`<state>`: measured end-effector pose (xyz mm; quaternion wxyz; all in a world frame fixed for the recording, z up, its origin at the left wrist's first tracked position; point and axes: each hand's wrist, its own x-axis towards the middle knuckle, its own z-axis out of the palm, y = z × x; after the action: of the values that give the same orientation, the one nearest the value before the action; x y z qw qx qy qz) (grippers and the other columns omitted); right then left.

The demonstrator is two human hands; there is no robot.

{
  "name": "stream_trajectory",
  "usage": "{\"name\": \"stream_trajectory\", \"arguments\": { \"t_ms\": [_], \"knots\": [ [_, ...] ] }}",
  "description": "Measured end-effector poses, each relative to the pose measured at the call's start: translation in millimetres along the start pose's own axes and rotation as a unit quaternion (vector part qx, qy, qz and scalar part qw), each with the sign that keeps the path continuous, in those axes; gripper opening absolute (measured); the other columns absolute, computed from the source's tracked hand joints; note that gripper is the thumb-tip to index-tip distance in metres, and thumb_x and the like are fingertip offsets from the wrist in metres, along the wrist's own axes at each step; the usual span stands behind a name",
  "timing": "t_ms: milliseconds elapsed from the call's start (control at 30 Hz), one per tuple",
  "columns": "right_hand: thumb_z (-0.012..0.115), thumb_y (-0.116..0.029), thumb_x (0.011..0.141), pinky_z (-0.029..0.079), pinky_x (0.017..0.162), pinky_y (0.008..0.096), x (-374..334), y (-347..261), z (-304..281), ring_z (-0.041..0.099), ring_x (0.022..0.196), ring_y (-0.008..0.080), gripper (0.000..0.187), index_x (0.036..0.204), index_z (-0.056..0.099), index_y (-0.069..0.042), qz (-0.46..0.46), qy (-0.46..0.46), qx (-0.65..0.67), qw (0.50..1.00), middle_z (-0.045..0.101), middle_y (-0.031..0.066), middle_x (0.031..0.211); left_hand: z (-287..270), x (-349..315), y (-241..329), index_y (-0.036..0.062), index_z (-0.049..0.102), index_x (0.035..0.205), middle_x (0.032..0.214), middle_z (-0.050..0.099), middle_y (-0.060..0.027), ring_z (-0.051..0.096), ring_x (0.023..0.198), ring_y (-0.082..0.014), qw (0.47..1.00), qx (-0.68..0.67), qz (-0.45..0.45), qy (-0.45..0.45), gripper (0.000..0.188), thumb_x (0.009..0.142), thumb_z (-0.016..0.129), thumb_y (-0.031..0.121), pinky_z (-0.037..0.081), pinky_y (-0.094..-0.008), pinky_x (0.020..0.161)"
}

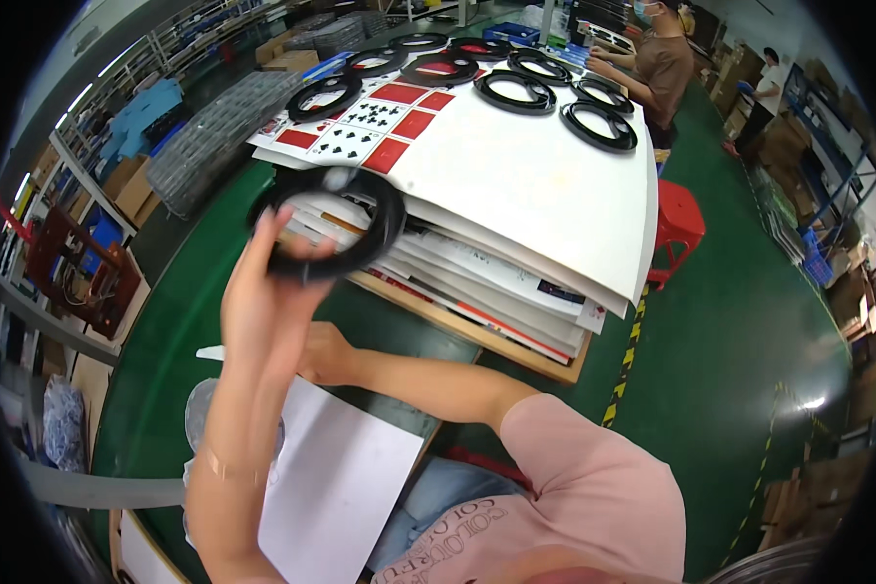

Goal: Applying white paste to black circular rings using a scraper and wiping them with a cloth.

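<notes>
My left hand [280,277] is raised, gripping a black ring [384,229] by its near lower edge. The ring is tilted and slightly blurred, held above the near edge of a stack of large boards. Below it, my right hand [326,355] is curled, its fingers mostly hidden behind my left wrist. A thin white pointed piece [210,352] sticks out on the other side of that wrist; whether my right hand holds it does not show. Beneath my hands lies a white sheet [346,467], with clear round plastic pieces [200,414] partly under my left forearm.
Several black rings [516,92] lie on the white top board [545,195], some over printed playing cards [360,127]. A red stool [679,224] stands right of the stack. A co-worker [664,68] stands beyond. Shelving [88,185] and grey stacked trays [219,136] are at left.
</notes>
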<state>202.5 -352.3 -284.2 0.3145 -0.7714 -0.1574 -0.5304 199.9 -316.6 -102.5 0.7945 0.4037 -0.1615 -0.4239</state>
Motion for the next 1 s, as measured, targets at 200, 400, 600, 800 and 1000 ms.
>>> {"name": "stream_trajectory", "arguments": {
  "t_ms": [200, 400, 600, 800, 1000],
  "knots": [
    [0.051, 0.001, 0.068, 0.049, 0.066, 0.0351, 5, -1, -7, 0.059, 0.083, 0.0276, 0.027, 0.092, 0.057, -0.01, 0.09, -0.123, -0.038, 0.988, 0.061, 0.0074, 0.091, 58, 147, -38, -0.0029, 0.04, 0.102, 0.094, 0.053, -0.0157, 0.057, 0.092, -0.0314, 1.0, 0.0, 0.001, -0.031, 0.025, 0.091, 0.044, 0.019, 0.051, -0.0441, 0.078],
    [0.053, 0.003, 0.066, 0.049, 0.067, 0.036, 0, 1, -8, 0.059, 0.083, 0.0273, 0.031, 0.095, 0.057, -0.007, 0.083, -0.021, 0.062, 0.994, 0.061, 0.0088, 0.091, 79, 207, -47, 0.0002, 0.051, 0.108, 0.101, 0.059, -0.0113, 0.059, 0.09, -0.0242, 0.995, 0.092, 0.037, 0.024, 0.029, 0.086, 0.052, 0.019, 0.048, -0.0336, 0.083],
    [0.053, -0.004, 0.071, 0.049, 0.068, 0.0364, -8, 9, -1, 0.059, 0.083, 0.027, 0.024, 0.094, 0.059, -0.009, 0.05, -0.009, 0.031, 0.998, 0.061, 0.0093, 0.094, 83, 195, -29, 0.005, 0.053, 0.108, 0.103, 0.06, -0.0101, 0.058, 0.093, -0.0214, 0.992, 0.071, 0.035, -0.102, 0.032, 0.085, 0.052, 0.027, 0.045, -0.0335, 0.087],
    [0.054, -0.019, 0.078, 0.049, 0.059, 0.0389, -4, 16, -4, 0.062, 0.076, 0.0288, 0.018, 0.093, 0.062, -0.012, 0.178, -0.313, -0.236, 0.903, 0.064, 0.0091, 0.086, 25, 94, 0, 0.0023, 0.032, 0.121, 0.098, 0.052, -0.02, 0.053, 0.089, -0.0255, 0.854, 0.504, 0.128, -0.031, 0.07, 0.069, 0.067, 0.033, 0.046, -0.0418, 0.076],
    [0.054, -0.014, 0.084, 0.047, 0.079, 0.0322, -25, 27, -11, 0.059, 0.087, 0.0205, 0.03, 0.11, 0.053, 0.001, 0.107, -0.038, -0.027, 0.993, 0.06, 0.0127, 0.098, -89, -114, 15, 0.0067, 0.051, 0.107, 0.118, 0.04, -0.0215, 0.037, 0.115, -0.0365, 0.651, 0.603, 0.42, -0.191, 0.04, 0.069, 0.061, 0.015, 0.033, -0.044, 0.094]
  ]
}}
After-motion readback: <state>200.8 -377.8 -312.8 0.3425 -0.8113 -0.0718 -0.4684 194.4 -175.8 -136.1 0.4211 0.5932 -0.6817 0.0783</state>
